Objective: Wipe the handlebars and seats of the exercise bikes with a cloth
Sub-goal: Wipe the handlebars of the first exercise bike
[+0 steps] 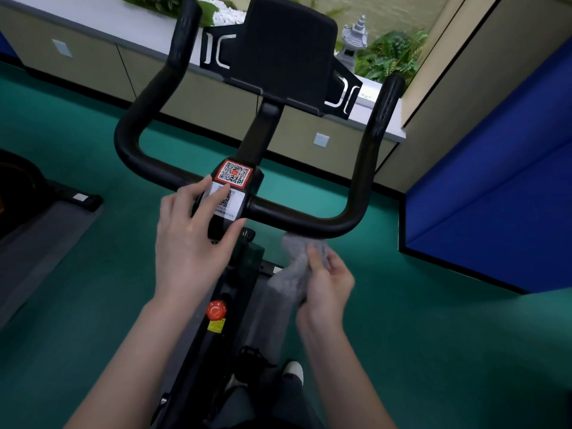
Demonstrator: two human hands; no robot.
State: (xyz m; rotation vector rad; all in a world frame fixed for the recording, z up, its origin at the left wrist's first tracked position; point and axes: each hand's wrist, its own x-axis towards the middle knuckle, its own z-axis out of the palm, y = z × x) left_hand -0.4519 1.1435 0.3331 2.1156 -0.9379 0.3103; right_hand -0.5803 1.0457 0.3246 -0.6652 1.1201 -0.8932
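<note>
while the grey cloth [295,269] is bunched up in the right hand [325,289], its top end sits right under the lower right stretch of the black handlebars [309,222]. can't tell if it's actually touching the bar or just shy of it. the right hand has it pinched, thumb pressed across the front and fingers curled round behind, with the rest of the cloth hanging down past the palm.

the left hand [192,243] is flat and spread out on the centre block [220,226] where the bars meet the stem, not gripping anything: index fingertip on the white qr sticker [232,203], thumb along the block's lower edge. just above that is a second qr sticker [234,172] with an orange-red border. further up the stem there's a black console [284,48] between the two upright bar ends.

down the frame below the hands you get a red knob [216,310] with a yellow label [216,326] just under it, and a white-toed shoe [294,370] near the bottom. floor [433,351] is green, another dark machine [21,193] at the left edge, blue padded panel [495,196] on the right, and a little stone lantern [356,38] next to ferns [393,54] behind the console.
</note>
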